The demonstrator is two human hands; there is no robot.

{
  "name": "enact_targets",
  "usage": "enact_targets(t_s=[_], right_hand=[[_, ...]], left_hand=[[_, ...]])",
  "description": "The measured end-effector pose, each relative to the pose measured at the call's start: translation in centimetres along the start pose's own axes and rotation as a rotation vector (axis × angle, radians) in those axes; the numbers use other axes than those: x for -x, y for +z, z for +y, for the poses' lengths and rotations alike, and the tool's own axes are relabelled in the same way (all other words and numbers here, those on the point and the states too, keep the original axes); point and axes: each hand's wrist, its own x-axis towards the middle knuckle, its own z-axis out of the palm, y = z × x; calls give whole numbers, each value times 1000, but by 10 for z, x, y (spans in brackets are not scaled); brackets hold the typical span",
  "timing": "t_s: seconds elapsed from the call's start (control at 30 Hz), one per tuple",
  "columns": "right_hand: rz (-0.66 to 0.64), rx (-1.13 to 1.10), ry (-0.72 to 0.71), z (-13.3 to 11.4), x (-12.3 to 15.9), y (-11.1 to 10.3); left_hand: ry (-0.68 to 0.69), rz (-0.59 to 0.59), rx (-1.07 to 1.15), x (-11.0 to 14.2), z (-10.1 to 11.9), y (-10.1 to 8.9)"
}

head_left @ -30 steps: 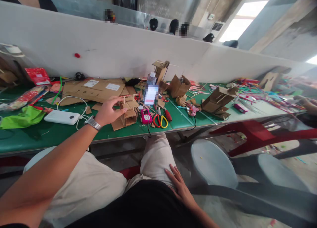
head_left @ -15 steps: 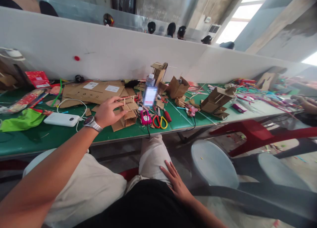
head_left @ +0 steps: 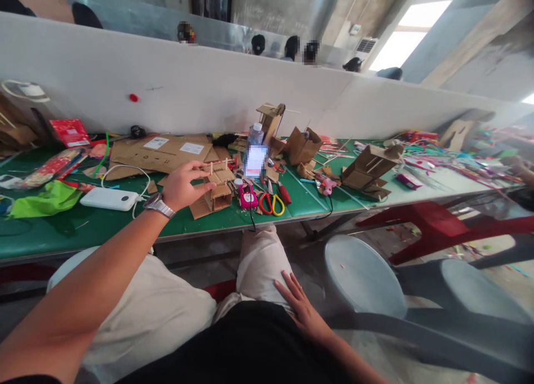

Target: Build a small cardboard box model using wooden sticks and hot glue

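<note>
My left hand (head_left: pixel 181 188), with a watch (head_left: pixel 157 205) on its wrist, reaches to a small cardboard model (head_left: pixel 217 190) near the table's front edge. Thumb and fingers grip the model's left side at the top, where thin wooden sticks stand up. The fingertips are partly hidden. My right hand (head_left: pixel 298 303) lies on my right thigh, fingers spread, holding nothing. Just right of the model are a pink device (head_left: pixel 247 196) with a black cord and scissors (head_left: pixel 272 203) with red and yellow handles. A phone (head_left: pixel 255 161) leans against a clear bottle (head_left: pixel 256 134) behind them.
On the green table (head_left: pixel 125 228) lie a white power bank (head_left: pixel 109 199), a flattened cardboard box (head_left: pixel 156 156) and a green bag (head_left: pixel 45 199). Another cardboard model (head_left: pixel 369 170) stands to the right. Grey stools (head_left: pixel 362 275) and a red stool (head_left: pixel 429 222) stand right of my legs. A white partition (head_left: pixel 200 89) runs behind.
The view has shifted slightly, so the whole scene sits a little further right. Both hands keep the same places on the model and the thigh.
</note>
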Motion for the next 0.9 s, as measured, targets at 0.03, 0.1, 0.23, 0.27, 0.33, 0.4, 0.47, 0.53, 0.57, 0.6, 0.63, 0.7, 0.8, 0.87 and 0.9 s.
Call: enact_targets(t_s=[0.03,0.1,0.23,0.27,0.33,0.4,0.47,0.53,0.57,0.6,0.63,0.7,0.8,0.87,0.9], right_hand=[[-25,-1,-8,0,0,-1],[-58,-11,-32,1,-4,-3],[64,-112,-18,6,-23,0],[144,-150,35,9,-28,3],[251,-181,146,16,-31,11],[324,-196,259,23,-24,20],[375,-218,356,29,-8,27],[403,-247,425,31,13,30],[410,-264,452,31,22,31],[415,-285,474,31,31,31],[417,-308,496,30,37,30],[422,-353,537,26,41,29],[442,-416,600,19,32,28],[457,-462,637,14,24,28],[464,-485,654,12,22,28]], left_hand=[[-2,19,2,0,1,-1],[-1,61,-5,0,3,-2],[26,139,-42,0,11,-4],[35,157,-43,2,13,-5],[42,189,-46,8,19,-7],[18,219,-69,22,25,-8],[-43,261,-105,43,30,-7],[-77,273,-128,69,32,-3],[-93,271,-137,82,32,0],[-105,265,-143,94,31,3],[-113,248,-144,104,29,6],[-121,200,-139,117,21,11],[-142,167,-139,119,5,16],[-153,174,-138,114,-5,20],[-155,180,-134,111,-9,23]])
